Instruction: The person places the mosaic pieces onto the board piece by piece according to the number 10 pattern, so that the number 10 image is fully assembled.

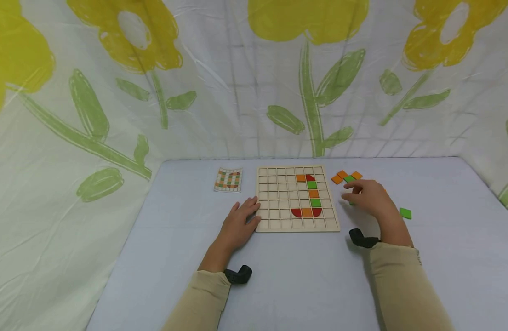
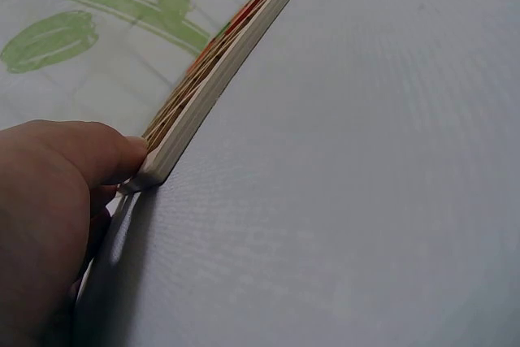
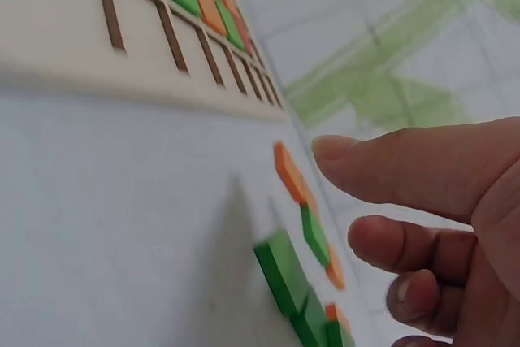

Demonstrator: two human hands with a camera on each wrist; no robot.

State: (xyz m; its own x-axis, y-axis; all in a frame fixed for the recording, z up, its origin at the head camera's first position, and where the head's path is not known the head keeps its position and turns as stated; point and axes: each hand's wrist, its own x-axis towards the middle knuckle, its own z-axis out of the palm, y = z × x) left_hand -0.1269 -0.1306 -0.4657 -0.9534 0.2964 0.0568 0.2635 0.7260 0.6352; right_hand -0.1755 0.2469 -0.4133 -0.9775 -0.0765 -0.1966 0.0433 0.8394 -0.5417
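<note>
Head view: the right hand (image 1: 367, 197), fingers parted, half-hides tiles (image 1: 341, 174) right of the grid board (image 1: 276, 195); the left hand (image 1: 239, 224), fingers relaxed, touches its left edge. White table (image 1: 297, 280) beneath, flowered fabric (image 1: 220, 101) behind.

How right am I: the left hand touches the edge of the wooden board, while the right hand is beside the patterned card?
One slip: the right hand is beside the loose tiles, not the patterned card, as the head view shows. The left hand does touch the edge of the wooden board.
</note>
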